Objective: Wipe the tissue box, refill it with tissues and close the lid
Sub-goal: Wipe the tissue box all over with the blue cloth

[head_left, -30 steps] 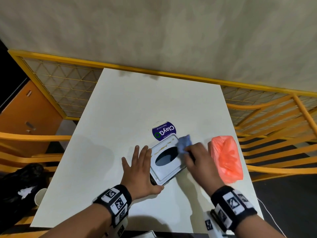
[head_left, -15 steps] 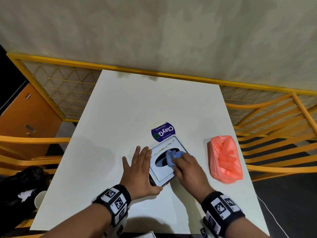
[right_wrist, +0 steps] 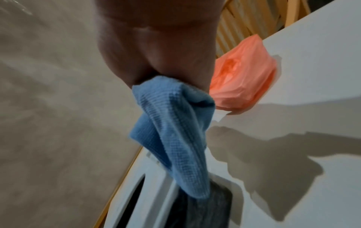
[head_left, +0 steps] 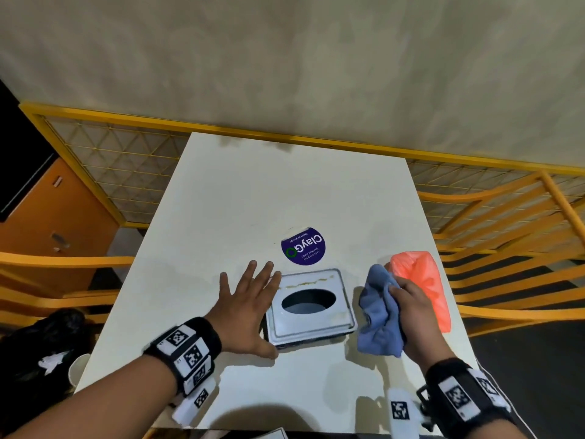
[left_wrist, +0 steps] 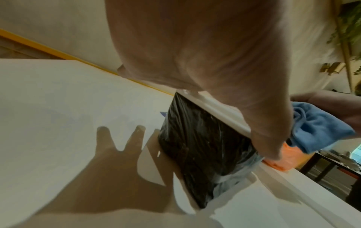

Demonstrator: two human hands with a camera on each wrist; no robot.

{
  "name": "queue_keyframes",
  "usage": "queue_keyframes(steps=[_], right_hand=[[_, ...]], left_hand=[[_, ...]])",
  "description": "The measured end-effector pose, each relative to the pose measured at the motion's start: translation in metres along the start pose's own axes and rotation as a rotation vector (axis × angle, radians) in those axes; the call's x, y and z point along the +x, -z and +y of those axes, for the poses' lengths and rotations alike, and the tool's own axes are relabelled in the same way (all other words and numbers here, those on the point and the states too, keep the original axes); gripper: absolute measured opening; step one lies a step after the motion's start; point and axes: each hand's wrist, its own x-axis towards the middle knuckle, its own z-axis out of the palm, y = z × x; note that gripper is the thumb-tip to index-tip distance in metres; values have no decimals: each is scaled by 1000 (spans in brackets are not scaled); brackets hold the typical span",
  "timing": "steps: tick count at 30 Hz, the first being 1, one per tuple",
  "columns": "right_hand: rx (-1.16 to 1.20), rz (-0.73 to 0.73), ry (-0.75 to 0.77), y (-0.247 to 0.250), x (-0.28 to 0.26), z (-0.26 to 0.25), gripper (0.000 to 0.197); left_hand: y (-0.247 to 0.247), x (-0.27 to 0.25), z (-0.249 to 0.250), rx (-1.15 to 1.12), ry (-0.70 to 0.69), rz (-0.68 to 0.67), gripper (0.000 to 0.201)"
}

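Bare forearms; black wristbands [head_left: 186,350] on both wrists, each carrying white tiles printed with black square marker codes.

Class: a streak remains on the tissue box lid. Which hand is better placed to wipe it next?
The right hand: it grips the blue cloth beside the tissue box. The left hand lies flat, steadying the box.

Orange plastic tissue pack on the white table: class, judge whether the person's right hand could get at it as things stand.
Probably yes, but not freely. The orange plastic tissue pack lies uncovered beside the right hand, nothing between them. But that hand's fingers grip the blue cloth, which would need putting down first.
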Motion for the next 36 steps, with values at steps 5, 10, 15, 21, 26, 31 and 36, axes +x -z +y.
queue_keyframes(steps=[5, 10, 15, 21, 26, 31, 36], right_hand=[[-292, -119, 139, -10, -25, 6, 20], [-198, -160, 16, -15, -32, 15, 18], [-717, -277, 399, -19, -36, 39, 23], [-1044, -341, 763, -32, -43, 63, 28], [-1094, -286, 830, -39, -25, 59, 27], [-1080, -178, 713, -55, 6, 41, 29], [-742, -249, 373, -50, 13, 8, 16]], left_hand=[[14, 11, 29, -20, 1, 36, 143], [9, 24, 45, 43, 27, 6, 135], [12, 24, 37, 83, -5, 4, 136], [16, 23, 31, 149, -116, -19, 134], [15, 21, 29, 158, -137, -14, 133], [13, 20, 28, 163, -149, -24, 132], [27, 22, 18, 286, -211, -50, 127]])
